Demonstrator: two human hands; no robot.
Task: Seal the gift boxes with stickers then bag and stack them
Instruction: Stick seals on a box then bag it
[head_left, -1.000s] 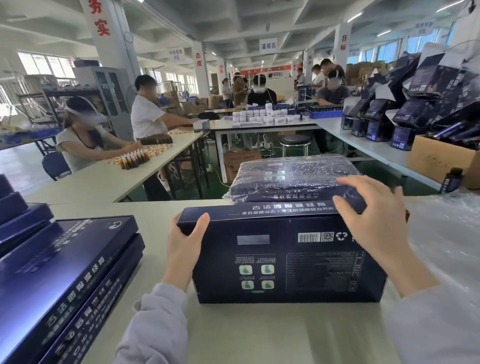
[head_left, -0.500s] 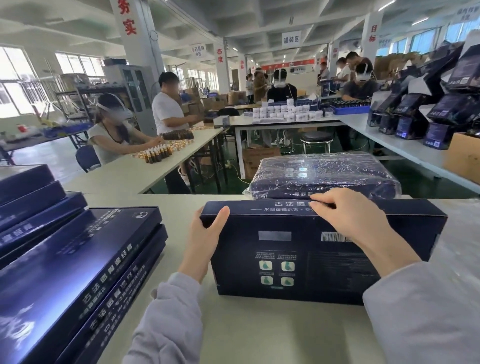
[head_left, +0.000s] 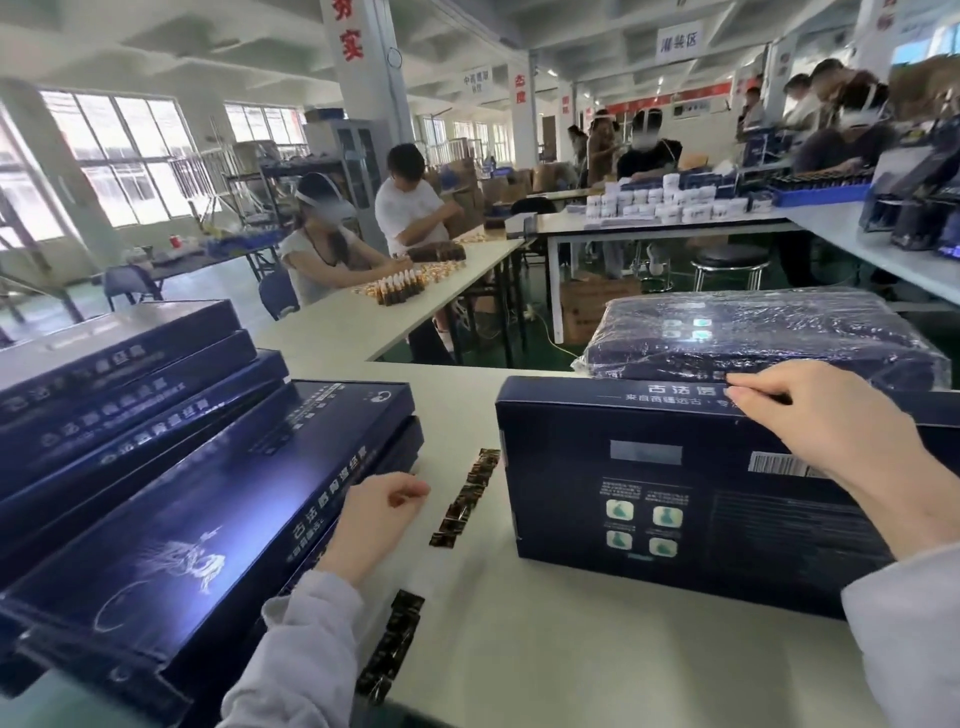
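Gift box (head_left: 675, 493) stands on its long edge mid-table, just right of the sticker strip (head_left: 465, 499). My right hand (head_left: 821, 426) grips its top edge, fingers curled over. My left hand (head_left: 374, 519) is beside the strip with fingers curled; I can't tell if it pinches a sticker. Risks as I see them:
- With only one hand steadying it, the box could tip back onto the bagged box (head_left: 753, 332).
- The sticker could fold or land off the flap seam.
- My sleeve could drag the near strip (head_left: 389, 644).
- The fanned stack of boxes (head_left: 182, 493) on the left could slide.
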